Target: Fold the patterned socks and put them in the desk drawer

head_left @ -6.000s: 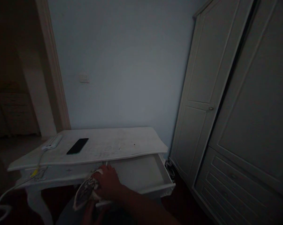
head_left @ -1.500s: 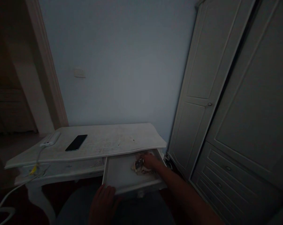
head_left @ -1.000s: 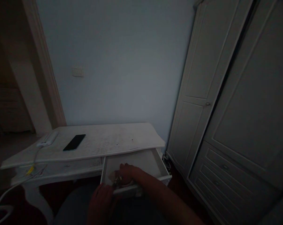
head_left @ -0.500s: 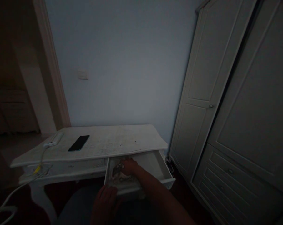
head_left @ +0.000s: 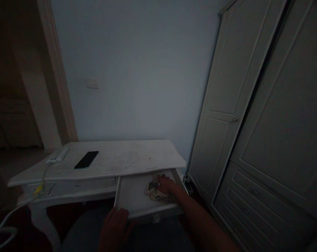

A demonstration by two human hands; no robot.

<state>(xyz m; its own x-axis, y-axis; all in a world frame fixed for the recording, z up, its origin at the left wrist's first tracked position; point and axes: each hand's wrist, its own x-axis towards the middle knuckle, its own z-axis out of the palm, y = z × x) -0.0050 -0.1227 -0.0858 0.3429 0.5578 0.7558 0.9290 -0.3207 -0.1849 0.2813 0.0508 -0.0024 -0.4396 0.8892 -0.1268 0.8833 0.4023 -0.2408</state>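
The pulled-out white drawer (head_left: 129, 196) shows its bare inside on the left. In its right part, a crumpled patterned cloth (head_left: 155, 196) lies on the drawer bottom, under my right hand (head_left: 165, 183). That hand is closed on the cloth, pressing it down, and its fingertips are partly lost in the dim light. At the drawer's front left corner, my left hand (head_left: 115, 222) has its fingers hooked over the edge. A knob (head_left: 156, 218) on the drawer front shows between my arms.
A dark phone (head_left: 86, 160) lies on the white table (head_left: 121, 154). Left of it is a white power strip (head_left: 57, 155), its cable hanging off the front left with a yellow tag (head_left: 38, 189). A tall wardrobe (head_left: 216, 140) stands close on the right; dark items lie on the floor beside it.
My right hand has moved the cloth from the left part of the drawer to the right part. My left hand stays at the drawer's front left corner.
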